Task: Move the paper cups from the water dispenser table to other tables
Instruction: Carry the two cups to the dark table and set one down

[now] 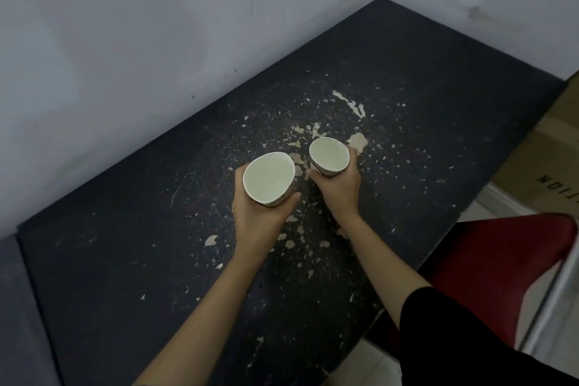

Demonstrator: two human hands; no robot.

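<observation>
Head view: left hand (pixel 260 216) and right hand (pixel 340 186) are each gripping a paper cup (pixel 269 178) above the tabletop (pixel 125 244); squeezing risks crushing them.

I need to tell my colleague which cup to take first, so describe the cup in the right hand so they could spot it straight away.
Find the black table with chipped paint, set against the wall. Two hands hold paper cups side by side above its middle. The one you want is in the right hand: the right cup, farther from the camera and looking smaller than the left cup, on the side toward the red chair.
</observation>
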